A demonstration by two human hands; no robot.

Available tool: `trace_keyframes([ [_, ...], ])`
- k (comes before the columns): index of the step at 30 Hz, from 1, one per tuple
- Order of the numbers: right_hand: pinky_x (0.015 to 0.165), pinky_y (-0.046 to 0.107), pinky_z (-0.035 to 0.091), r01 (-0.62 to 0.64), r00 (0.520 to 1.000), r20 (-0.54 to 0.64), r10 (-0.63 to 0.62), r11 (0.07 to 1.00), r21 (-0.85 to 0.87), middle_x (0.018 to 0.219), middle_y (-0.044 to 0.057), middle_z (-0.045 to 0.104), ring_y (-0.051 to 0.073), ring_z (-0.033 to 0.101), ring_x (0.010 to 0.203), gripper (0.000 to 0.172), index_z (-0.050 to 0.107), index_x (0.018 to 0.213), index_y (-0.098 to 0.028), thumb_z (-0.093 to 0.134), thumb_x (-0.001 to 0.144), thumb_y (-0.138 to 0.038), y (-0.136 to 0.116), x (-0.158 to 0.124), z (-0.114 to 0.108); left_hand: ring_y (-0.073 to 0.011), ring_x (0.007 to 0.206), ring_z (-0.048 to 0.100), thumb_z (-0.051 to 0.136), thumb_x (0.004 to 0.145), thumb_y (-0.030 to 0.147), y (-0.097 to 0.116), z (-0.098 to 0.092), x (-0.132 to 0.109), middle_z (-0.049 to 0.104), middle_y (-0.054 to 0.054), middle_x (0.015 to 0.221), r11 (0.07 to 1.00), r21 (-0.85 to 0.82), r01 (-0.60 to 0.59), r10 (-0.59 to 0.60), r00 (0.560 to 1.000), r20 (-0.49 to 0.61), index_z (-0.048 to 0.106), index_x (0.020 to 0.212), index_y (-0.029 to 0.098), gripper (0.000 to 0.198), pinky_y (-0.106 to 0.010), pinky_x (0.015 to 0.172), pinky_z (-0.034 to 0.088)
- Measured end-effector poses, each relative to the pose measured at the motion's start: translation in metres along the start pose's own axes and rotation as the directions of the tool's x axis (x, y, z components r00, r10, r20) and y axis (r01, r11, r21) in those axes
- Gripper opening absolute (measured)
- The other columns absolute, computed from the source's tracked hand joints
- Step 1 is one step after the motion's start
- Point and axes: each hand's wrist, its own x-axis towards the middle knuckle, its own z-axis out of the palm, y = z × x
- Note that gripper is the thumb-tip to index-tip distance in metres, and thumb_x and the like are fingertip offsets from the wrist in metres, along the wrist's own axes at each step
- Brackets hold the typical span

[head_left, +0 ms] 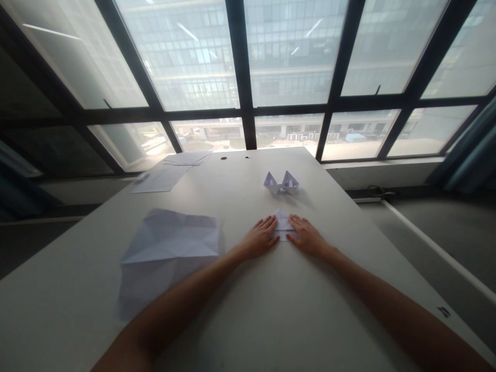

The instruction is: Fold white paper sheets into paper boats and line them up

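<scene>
Leftmost, one creased sheet (170, 237) lies on the white surface (58, 310), partly hidden by the left forearm (186, 305); beyond it, flat papers (158, 181) overlap too much to count. Next, the left hand (262, 237) rests flat on one small folded paper (283, 225), hiding its left edge. Behind stands one two-peaked paper shape (289, 184). The right hand (306, 236), also flat, apart from the left, covers the right edge.

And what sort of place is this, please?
Probably an office or meeting room, though I cannot be sure: a large white table, tall dark-framed windows and a big building outside suggest it.
</scene>
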Motion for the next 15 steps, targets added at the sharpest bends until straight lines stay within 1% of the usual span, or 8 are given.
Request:
trace_keyframes([
  [5,0.118,0.045,0.023,0.028,1.000,-0.014,-0.028,0.999,0.019,0.153,0.019,0.038,0.027,0.032,0.144,0.066,0.043,0.145,-0.010,0.052,0.092,-0.048,0.002,-0.001,-0.001,-0.0255,0.147,0.023,0.042,0.098,0.048,-0.005,0.001,0.000,0.028,-0.015,0.158,1.000,-0.011,-0.009,0.009,1.000,-0.028,0.032,0.150,0.015,0.063,-0.043,0.119,0.023],
  [9,0.118,0.046,0.025,0.017,0.999,-0.033,-0.016,0.999,0.040,0.151,0.019,0.040,0.028,0.034,0.142,0.066,0.043,0.145,-0.011,0.055,0.091,-0.048,0.002,0.000,-0.001,-0.0251,0.147,0.025,0.044,0.097,0.048,-0.002,-0.003,0.000,0.030,-0.015,0.157,1.000,-0.020,-0.011,0.011,1.000,-0.029,0.033,0.150,0.014,0.063,-0.043,0.119,0.023],
  [15,0.117,0.045,0.027,0.010,0.999,-0.040,-0.008,0.999,0.042,0.149,0.019,0.044,0.028,0.038,0.140,0.069,0.044,0.145,-0.011,0.058,0.089,-0.048,0.000,0.002,-0.004,-0.0262,0.144,0.032,0.048,0.095,0.048,0.001,-0.009,0.000,0.038,-0.016,0.153,1.000,-0.025,-0.006,0.005,0.998,-0.056,0.038,0.147,0.013,0.063,-0.042,0.117,0.028],
])
